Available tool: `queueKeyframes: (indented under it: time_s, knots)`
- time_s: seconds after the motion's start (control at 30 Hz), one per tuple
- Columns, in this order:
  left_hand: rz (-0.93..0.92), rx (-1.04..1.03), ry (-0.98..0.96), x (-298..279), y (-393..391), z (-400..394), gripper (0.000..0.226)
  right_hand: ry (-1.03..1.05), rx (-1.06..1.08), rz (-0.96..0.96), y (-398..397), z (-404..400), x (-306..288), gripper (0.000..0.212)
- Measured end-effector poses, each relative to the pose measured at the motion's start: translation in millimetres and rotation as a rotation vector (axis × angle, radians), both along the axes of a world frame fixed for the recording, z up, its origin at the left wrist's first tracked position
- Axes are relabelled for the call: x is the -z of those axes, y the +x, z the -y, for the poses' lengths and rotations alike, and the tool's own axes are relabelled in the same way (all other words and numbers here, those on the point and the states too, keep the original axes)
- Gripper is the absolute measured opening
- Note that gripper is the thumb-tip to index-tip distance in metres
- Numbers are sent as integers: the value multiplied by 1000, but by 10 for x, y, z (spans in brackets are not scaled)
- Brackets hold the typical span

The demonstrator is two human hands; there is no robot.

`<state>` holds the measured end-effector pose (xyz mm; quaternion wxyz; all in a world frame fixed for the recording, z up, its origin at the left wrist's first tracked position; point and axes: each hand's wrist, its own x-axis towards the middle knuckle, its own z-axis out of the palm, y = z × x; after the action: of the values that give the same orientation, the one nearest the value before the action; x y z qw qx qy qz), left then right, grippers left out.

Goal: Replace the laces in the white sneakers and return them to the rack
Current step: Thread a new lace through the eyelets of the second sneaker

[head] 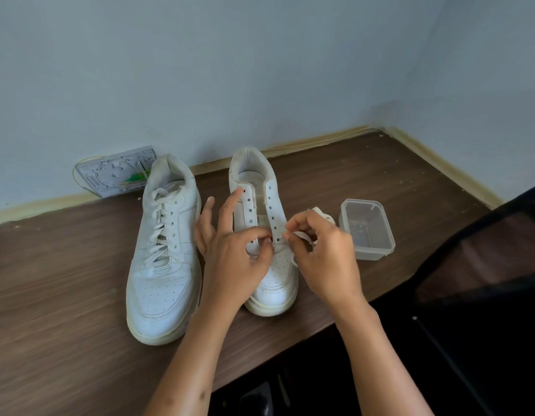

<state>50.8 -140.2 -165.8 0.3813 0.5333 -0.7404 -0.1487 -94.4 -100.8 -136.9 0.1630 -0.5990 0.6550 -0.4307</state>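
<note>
Two white sneakers stand side by side on a dark wooden table point(65, 310), toes toward me. The left sneaker point(164, 253) is fully laced. The right sneaker point(260, 187) has bare eyelets along most of its length. My left hand point(233, 253) rests on this shoe, thumb and a finger pinching at the lowest eyelets while the other fingers stretch up along the eyelet row. My right hand point(323, 253) pinches a white lace point(302, 235) at the lowest right eyelet. More of the lace trails to the right behind that hand.
A clear plastic container point(366, 229) sits on the table just right of the right sneaker. A flat printed packet point(116, 172) leans on the wall behind the left sneaker. A dark chair point(485, 280) stands at the table's right front edge. Blue walls close the corner.
</note>
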Motion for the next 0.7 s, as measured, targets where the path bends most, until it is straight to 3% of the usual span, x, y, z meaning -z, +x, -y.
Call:
queueKeyframes:
  time_s: [0.33,0.43,0.6,0.7]
  knots:
    - [0,9,16,15,16,23,19,-55,46,-139,178,1,77,23]
    - [115,65,41,30,41,34,34,-44,55,-22,177,20,110,27]
    - [178,117,45,59,74,62,6,-56,56,-26,70,40,87,30]
    - [179,142,34,75,37,41,12,-70,30,-19,43,51,110,27]
